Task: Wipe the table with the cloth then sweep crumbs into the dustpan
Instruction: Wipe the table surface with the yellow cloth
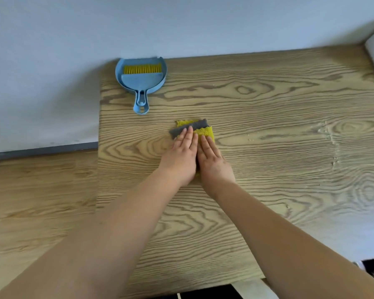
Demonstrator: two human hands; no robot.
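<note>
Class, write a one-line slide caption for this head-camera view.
Both hands, left hand and right hand, press cloth flat on table.

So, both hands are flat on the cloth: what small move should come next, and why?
Probably slide the cloth rightward under both hands, left hand and right hand, toward the pale crumbs, which lie apart from it on the table.

The counter (268,100) is matt, bold-grained wood; the cloth (200,127) is soft fabric — grey and yellow, scalloped edges; the dustpan (152,82) is smooth blue plastic — yellow bristles (142,68) inside.
</note>
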